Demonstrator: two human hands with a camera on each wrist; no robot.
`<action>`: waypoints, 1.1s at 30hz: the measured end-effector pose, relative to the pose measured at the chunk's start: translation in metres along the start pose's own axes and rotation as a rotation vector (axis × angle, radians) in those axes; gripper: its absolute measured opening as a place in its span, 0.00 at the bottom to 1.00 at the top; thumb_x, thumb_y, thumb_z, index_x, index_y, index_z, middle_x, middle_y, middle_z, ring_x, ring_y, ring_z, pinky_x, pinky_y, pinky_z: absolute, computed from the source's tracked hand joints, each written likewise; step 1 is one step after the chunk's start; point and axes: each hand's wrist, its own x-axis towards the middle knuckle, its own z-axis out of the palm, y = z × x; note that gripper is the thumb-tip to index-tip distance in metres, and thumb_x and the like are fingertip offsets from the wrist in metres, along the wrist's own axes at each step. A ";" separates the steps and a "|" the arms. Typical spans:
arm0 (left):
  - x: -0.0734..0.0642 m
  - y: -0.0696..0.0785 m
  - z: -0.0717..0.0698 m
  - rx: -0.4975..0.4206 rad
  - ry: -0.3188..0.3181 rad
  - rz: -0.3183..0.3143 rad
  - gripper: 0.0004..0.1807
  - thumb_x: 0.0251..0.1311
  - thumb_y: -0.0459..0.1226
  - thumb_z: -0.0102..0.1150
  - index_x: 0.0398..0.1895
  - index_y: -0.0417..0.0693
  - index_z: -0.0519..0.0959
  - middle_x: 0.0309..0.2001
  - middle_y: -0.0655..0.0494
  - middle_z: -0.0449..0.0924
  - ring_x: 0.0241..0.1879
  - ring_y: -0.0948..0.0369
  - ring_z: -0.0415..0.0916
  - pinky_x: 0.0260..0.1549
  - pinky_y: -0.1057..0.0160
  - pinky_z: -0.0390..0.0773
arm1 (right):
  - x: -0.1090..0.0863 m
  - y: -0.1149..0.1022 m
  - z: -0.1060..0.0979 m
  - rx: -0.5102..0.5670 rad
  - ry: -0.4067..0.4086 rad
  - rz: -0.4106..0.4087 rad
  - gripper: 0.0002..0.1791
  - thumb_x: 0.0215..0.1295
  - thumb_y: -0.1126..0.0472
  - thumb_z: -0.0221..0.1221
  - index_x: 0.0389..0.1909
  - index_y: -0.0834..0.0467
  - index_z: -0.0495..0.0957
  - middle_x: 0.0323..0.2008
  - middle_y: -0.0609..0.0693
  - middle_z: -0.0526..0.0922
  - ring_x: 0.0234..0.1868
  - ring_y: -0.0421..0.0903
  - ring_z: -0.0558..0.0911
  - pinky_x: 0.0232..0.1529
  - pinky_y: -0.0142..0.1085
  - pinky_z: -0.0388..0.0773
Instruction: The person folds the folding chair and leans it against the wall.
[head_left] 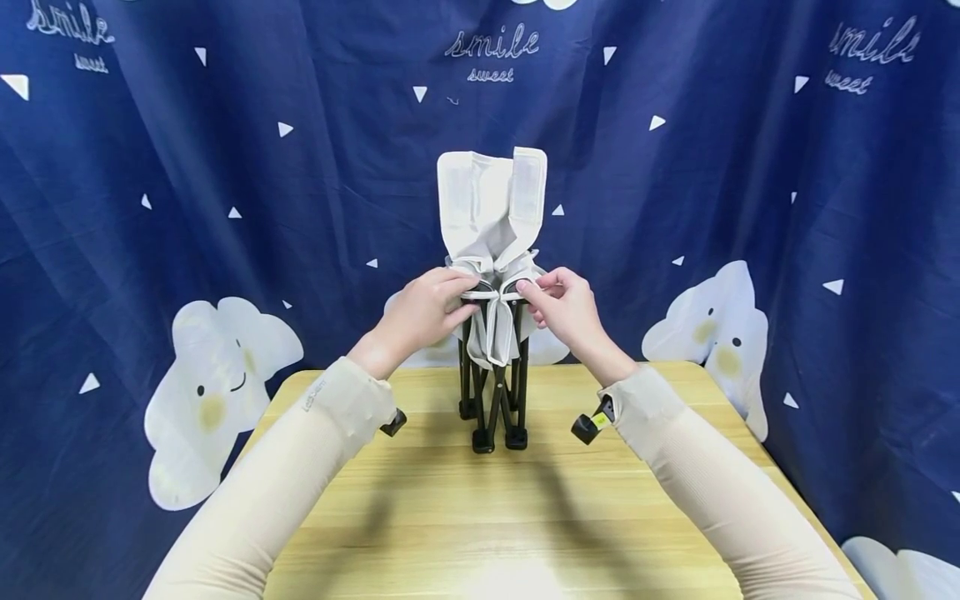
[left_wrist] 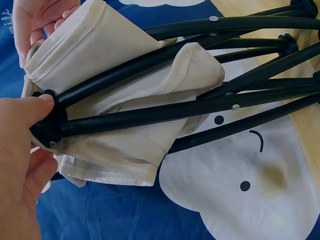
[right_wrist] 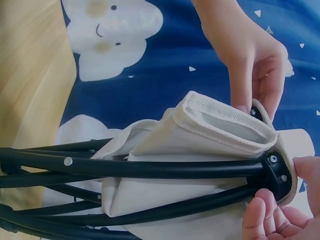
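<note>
A folding stool with black metal legs and an off-white fabric seat stands upright on the table, its legs drawn close together. My left hand pinches the stool's upper left corner; in the left wrist view its thumb lies on a black corner bracket. At the upper right corner my right hand holds another black bracket between thumb and fingers. Slack fabric bunches between the legs, and two flaps rise above the hands. Some fingers are hidden behind the fabric.
The light wooden table carries the stool near its far edge. Behind hangs a dark blue curtain printed with clouds and triangles. A black wrist device is strapped below the right sleeve, another below the left.
</note>
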 end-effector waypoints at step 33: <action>-0.062 -0.019 0.002 -0.002 0.056 -0.059 0.20 0.64 0.36 0.77 0.57 0.37 0.87 0.54 0.42 0.90 0.58 0.44 0.86 0.61 0.45 0.85 | -0.015 0.030 -0.019 -0.121 0.001 -0.052 0.10 0.77 0.63 0.62 0.46 0.68 0.85 0.35 0.61 0.89 0.26 0.36 0.83 0.30 0.26 0.83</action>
